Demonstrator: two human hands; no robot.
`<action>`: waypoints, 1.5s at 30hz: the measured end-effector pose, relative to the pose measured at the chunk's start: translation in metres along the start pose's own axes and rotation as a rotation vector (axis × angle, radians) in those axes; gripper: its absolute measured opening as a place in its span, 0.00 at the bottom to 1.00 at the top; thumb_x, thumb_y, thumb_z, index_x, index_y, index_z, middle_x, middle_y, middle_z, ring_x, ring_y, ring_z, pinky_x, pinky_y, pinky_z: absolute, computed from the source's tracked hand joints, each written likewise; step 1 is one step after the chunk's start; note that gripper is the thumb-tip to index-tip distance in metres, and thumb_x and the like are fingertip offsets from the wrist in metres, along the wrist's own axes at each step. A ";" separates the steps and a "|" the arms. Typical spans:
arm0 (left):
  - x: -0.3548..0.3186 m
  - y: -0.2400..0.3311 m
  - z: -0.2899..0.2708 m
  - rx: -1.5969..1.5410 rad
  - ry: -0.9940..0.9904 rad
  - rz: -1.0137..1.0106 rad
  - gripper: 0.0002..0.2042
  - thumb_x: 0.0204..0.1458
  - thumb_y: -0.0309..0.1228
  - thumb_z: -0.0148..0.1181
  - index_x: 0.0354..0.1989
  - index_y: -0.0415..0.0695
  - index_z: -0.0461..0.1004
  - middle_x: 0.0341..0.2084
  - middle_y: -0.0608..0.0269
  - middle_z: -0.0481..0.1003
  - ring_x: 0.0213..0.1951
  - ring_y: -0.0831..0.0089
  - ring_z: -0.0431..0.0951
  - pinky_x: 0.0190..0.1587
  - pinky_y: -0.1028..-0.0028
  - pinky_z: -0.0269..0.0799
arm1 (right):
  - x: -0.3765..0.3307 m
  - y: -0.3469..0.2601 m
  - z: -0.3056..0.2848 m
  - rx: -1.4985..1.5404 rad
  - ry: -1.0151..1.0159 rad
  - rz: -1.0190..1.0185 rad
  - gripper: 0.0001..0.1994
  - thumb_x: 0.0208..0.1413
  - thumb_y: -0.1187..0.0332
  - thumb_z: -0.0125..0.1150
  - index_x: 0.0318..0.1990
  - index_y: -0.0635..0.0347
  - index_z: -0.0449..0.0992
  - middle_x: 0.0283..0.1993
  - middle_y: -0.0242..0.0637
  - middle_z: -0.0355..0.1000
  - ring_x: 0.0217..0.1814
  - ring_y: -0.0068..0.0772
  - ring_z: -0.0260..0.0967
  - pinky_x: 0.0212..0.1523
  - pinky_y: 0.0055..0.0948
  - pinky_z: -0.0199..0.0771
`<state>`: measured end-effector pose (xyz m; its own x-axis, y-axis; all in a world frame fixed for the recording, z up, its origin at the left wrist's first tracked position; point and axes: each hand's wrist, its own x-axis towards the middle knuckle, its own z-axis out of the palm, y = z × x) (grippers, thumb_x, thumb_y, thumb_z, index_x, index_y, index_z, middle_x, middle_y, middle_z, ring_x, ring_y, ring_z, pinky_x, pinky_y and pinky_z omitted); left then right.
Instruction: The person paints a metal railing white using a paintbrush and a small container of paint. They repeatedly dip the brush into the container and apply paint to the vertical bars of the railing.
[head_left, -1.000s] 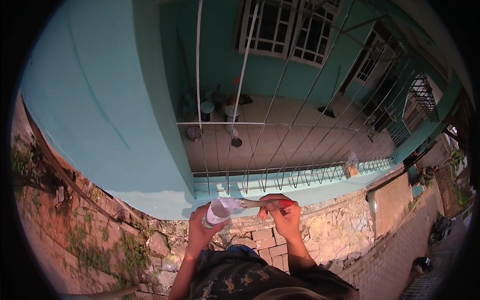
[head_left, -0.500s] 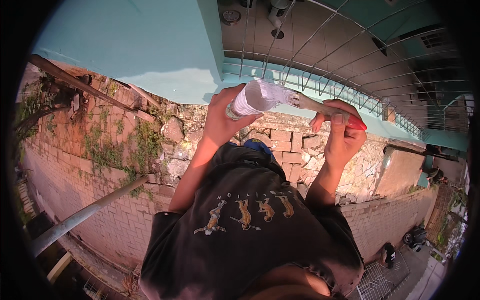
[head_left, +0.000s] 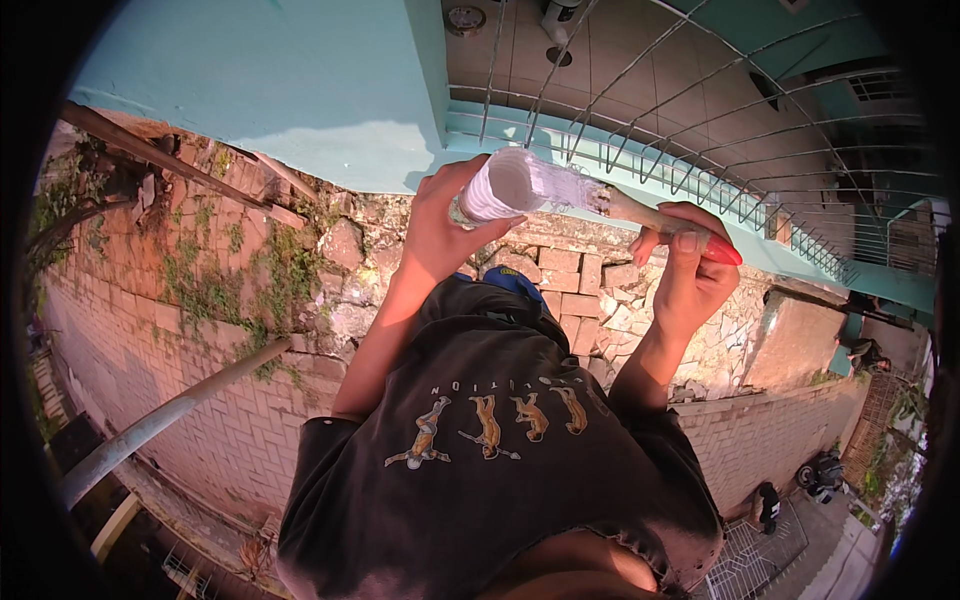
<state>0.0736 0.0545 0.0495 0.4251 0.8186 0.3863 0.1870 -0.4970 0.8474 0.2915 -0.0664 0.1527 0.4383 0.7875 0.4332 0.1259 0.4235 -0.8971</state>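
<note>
Fingers of the left hand [head_left: 438,222] wrap around a white ribbed cup [head_left: 484,197], its open mouth facing up toward the head. Fingers of the right hand [head_left: 693,283] grasp a paintbrush [head_left: 640,212] by its wooden handle (red at the far end), the thumb pressed on top. The brush lies nearly level, bristles pointing left, their whitish tips meeting the cup's rim; whether they dip inside cannot be told. Cup and brush are both held up in front of the dark printed shirt [head_left: 500,420], near a teal wall [head_left: 270,85] and a wire grille [head_left: 489,95], with stone paving [head_left: 570,282] below.
</note>
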 end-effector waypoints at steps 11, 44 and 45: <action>-0.001 0.000 0.000 -0.031 -0.001 -0.017 0.32 0.39 0.34 0.80 0.57 0.43 0.77 0.49 0.54 0.81 0.51 0.54 0.79 0.57 0.60 0.67 | 0.000 0.003 0.001 -0.030 0.003 0.036 0.17 0.68 0.67 0.60 0.49 0.79 0.74 0.27 0.47 0.76 0.25 0.32 0.73 0.29 0.27 0.72; 0.002 0.006 0.003 0.016 -0.025 -0.038 0.32 0.39 0.31 0.81 0.57 0.41 0.78 0.51 0.54 0.80 0.54 0.62 0.79 0.58 0.64 0.70 | -0.003 0.050 0.000 1.144 0.394 0.905 0.16 0.67 0.55 0.62 0.32 0.54 0.71 0.26 0.28 0.74 0.23 0.16 0.73 0.27 0.14 0.82; 0.003 0.005 0.004 0.011 -0.021 -0.029 0.32 0.39 0.32 0.80 0.57 0.42 0.77 0.51 0.55 0.80 0.53 0.61 0.78 0.57 0.64 0.68 | -0.003 0.050 0.000 1.132 0.411 0.895 0.16 0.67 0.55 0.62 0.32 0.54 0.71 0.26 0.27 0.74 0.24 0.16 0.73 0.27 0.14 0.82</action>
<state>0.0791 0.0529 0.0538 0.4381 0.8264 0.3538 0.2094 -0.4766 0.8538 0.2962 -0.0473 0.1069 0.2331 0.8704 -0.4336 -0.9638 0.1473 -0.2224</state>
